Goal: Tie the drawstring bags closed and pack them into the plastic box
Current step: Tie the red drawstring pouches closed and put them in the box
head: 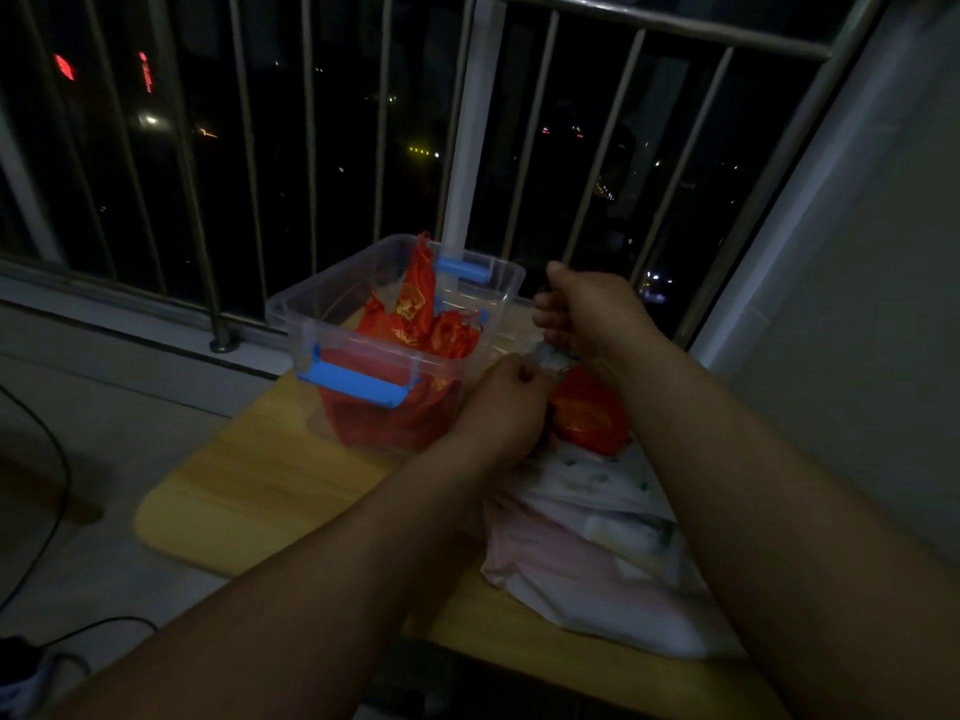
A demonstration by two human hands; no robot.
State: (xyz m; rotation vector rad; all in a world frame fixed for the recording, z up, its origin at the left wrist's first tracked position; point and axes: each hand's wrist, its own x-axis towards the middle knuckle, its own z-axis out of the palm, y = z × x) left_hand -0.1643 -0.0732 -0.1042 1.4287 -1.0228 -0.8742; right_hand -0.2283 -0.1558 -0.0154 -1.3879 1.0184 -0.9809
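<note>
Left hand (506, 407): fingers curled, and we see it pinch a pale gathered end (550, 357) at its fingertips.
Right hand (589, 317): closed in a fist just above and beyond the left; the same pale end runs up under it, so we judge it grips that too. The dim light hides its fingertips.
Why held so: we read 2 hands pulling apart on 1 short piece as cinching a mouth shut. Whether the piece is cord or bunched fabric, we cannot tell.
Red bag (589, 415): the task's thing in hand, lying directly under the right wrist and just right of the left hand, on a pale cloth (587, 558) that spreads back beneath the right forearm.
Plastic box (311, 324): just left of the left hand, lid off. Its near right wall almost touches the left knuckles, so the drop is short.
Packed bags (415, 309): several red ones fill it, 1 poking above the rim.
Open room: bare table (249, 491) lies left of the left forearm, with a rounded edge.
Tight sides: a railing (218, 304) stands beyond both hands, and a wall (857, 304) lies close on the right.
</note>
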